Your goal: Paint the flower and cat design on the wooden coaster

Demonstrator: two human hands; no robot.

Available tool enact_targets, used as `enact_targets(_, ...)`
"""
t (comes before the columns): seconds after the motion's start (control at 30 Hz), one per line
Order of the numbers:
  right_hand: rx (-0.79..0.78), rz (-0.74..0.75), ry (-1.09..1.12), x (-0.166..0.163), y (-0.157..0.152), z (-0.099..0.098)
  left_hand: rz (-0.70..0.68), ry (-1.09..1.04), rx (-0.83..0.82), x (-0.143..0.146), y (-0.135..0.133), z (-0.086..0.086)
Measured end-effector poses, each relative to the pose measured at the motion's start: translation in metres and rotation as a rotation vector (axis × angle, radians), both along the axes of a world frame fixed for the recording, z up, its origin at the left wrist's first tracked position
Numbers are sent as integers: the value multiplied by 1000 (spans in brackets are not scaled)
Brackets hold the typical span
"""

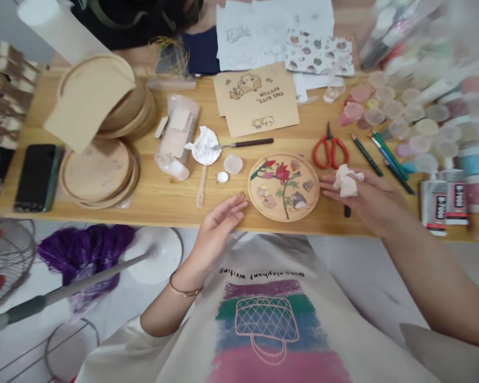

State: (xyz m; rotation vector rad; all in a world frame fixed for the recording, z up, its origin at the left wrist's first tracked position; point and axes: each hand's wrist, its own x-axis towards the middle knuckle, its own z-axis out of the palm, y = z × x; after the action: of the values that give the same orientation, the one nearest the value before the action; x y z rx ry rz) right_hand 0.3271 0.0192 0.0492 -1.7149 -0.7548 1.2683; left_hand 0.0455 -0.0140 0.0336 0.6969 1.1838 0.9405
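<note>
A round wooden plaque (284,187) lies near the table's front edge, its face covered with red flowers, green stems and small animal figures. My left hand (222,221) rests beside its left rim, fingers stretched out and holding nothing. At the right rim is my right hand (369,199), with a crumpled white tissue (348,181) held at its fingers. A dark stick-like end (347,211) shows below that hand; the rest is hidden. Behind it lie red-handled scissors (330,151). A dark-handled tool (251,142) has its tip on a white wad (205,146).
Stacked wooden discs (96,170) and a phone (38,178) occupy the left. Printed brown cards (257,98) lie at the back. Pencils (391,154), several small lidded cups (393,109) and glue tubes (435,205) crowd the right. A small round lid (233,164) is mid-table.
</note>
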Motion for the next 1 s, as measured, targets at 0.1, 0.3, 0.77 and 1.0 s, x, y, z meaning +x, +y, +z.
enact_targets(0.1,-14,-68,146,-3,1,2,32,-92,-95,1,5,6)
enact_targets(0.3,-63,-108,208,-8,0,6,31,-121,-135,5,10,10)
enact_targets(0.77,5,-179,330,-8,-13,7,-3,-52,-66,2,26,9)
enact_targets(1.0,6,-167,401,-5,-23,3,17,-4,-81,11,37,13)
